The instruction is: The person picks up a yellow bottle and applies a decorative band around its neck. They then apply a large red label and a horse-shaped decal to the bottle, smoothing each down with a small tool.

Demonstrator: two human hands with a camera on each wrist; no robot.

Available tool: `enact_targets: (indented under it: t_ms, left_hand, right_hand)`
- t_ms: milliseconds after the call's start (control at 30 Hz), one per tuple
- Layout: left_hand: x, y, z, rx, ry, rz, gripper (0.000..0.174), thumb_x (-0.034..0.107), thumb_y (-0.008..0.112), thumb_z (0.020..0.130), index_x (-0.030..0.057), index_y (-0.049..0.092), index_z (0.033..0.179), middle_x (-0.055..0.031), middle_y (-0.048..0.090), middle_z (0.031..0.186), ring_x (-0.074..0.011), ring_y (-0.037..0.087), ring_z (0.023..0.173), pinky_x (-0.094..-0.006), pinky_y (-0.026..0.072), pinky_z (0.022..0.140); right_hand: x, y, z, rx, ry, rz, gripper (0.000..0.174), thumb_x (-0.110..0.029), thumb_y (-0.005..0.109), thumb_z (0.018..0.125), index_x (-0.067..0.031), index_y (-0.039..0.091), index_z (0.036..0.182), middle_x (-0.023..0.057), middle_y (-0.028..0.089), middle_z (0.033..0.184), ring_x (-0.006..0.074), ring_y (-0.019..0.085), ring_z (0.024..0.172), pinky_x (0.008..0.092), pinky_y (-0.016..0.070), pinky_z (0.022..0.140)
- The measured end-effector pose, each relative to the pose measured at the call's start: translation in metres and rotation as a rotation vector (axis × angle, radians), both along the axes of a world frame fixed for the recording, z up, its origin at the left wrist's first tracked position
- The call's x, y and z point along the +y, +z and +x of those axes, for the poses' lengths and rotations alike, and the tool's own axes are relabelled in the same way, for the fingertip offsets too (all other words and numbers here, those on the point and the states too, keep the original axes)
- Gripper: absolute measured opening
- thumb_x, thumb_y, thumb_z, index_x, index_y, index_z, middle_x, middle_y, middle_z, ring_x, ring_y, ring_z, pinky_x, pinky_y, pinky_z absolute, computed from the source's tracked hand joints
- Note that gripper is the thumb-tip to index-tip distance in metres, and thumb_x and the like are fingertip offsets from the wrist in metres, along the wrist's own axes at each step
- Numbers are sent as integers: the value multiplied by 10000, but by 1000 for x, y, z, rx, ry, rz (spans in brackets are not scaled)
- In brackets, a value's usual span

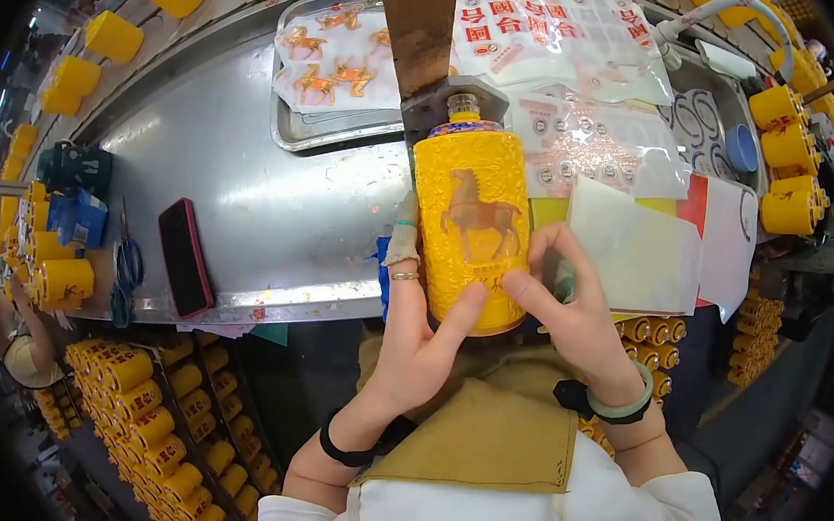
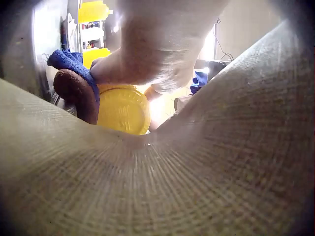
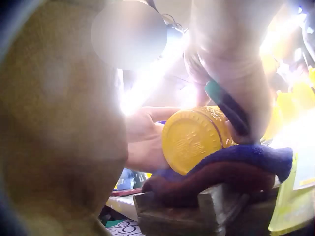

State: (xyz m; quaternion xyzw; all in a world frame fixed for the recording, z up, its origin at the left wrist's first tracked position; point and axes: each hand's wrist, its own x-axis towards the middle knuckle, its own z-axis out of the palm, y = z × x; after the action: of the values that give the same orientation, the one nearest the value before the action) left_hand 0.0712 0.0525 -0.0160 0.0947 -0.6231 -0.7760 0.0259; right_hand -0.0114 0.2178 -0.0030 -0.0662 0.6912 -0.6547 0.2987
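Note:
A yellow embossed bottle [image 1: 438, 176] with a brown-gold horse decal [image 1: 480, 218] lies tilted toward me, its clear glass neck pointing away. My left hand [image 1: 415, 354] grips its left side, thumb on the lower front; one finger wears a fabric sleeve. With thumb tip near the small marking below the horse and a bent index finger at the edge, my right hand [image 1: 578, 311] holds the other side. A green-and-dark slim thing [image 3: 224, 105] is tucked in the right hand. Blue and maroon cloth [image 3: 246, 156] lies under the bottle, whose round base [image 3: 187, 142] shows.
A metal tray [image 1: 348, 129] holds several horse decals on white sheets. Printed transfer sheets [image 1: 574, 140] and blank paper [image 1: 627, 249] cover the right side. A phone [image 1: 185, 257] and scissors [image 1: 125, 269] lie left. Stacked yellow bottles [image 1: 151, 428] stand below; a brown post [image 1: 421, 25] rises ahead.

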Motion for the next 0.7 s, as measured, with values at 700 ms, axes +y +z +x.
enact_targets:
  t_ms: [700]
  left_hand:
    - [-4,-7,0,41,-8,64,805,16,498,1027,21,0,1660,-152,165,1695,-261,213,1561,-405,193,1260]
  right_hand:
    - [3,-3,1,-12,-2,-59,288,-127,771,937,-81,524,1079,-35,450,934,74,422,861,224,395,787]
